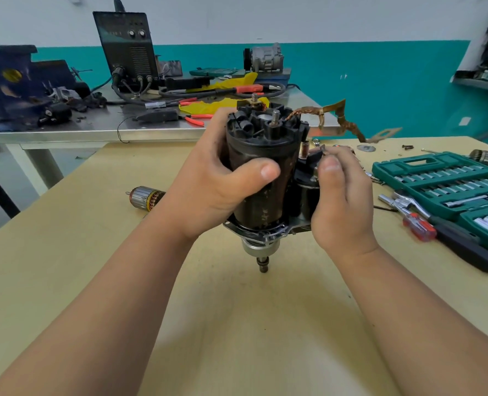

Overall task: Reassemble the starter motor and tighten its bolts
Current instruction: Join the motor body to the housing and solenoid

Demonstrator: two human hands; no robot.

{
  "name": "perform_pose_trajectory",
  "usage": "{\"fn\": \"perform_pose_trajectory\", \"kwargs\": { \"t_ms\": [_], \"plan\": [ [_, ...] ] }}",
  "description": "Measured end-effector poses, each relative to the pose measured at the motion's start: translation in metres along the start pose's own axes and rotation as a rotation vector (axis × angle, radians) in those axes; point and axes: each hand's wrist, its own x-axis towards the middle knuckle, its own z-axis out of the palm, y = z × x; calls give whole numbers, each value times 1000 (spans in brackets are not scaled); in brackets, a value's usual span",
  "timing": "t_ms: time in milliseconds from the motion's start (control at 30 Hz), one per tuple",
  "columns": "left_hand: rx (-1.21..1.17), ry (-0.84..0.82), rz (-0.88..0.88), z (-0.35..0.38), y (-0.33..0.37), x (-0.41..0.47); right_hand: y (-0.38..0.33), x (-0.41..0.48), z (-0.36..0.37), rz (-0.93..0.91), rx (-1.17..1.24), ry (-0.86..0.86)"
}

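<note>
The starter motor (pixel 261 178) casing is seen as dark, matt metal, scuffed and flecked with rusty spots. It is capped by a black plastic end piece (pixel 254 121), from which bright threaded metal studs (pixel 275 115) and a frayed braided copper lead (pixel 308 111) are raised. The bench (pixel 237 324) is finished in pale, smooth, matt wood; at its right edge a green plastic case (pixel 385 168) is filled with glossy chromed sockets (pixel 451 178), and a screwdriver (pixel 418 228) with a translucent red plastic handle is laid beside it.
</note>
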Motion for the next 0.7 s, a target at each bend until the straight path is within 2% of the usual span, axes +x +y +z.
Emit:
{"fn": "perform_pose_trajectory", "kwargs": {
  "t_ms": [200, 367, 467, 700],
  "plan": [
    [39, 17, -46, 3, -2, 14, -1, 8, 2, 242, -60, 13],
    [17, 32, -115, 7, -11, 26, 3, 10, 6, 363, -22, 127],
    [10, 20, -97, 10, -12, 26, 4, 9, 6, 357, 34, 169],
    [11, 65, -69, 6, -16, 18, -2, 7, 5, 300, 14, 110]
  ]
}}
